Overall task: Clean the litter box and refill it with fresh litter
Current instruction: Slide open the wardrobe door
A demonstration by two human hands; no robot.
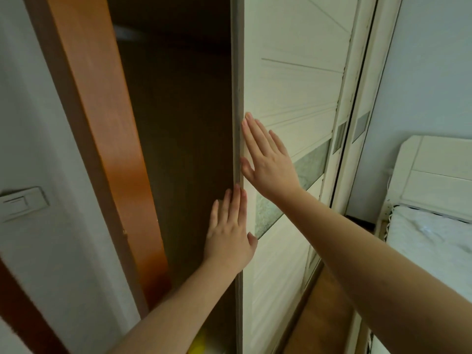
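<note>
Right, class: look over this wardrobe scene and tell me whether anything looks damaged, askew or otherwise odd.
Nothing stands out. Both hands, left and right, press flat on the sliding wardrobe door at its edge, and the door looks intact.

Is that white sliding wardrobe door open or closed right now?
Partly open. The sliding door leaves a dark gap beside its edge, where both hands press flat.

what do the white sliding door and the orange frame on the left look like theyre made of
Sliding door: probably painted or laminated board, matt cream, with fine moulded grooves and a mottled greenish inset band that may be frosted glass. Both hands, left and right, lie flat on it near its edge. Orange frame: wood or wood-look veneer, glossy, judging by faint grain and a bright sheen streak.
</note>
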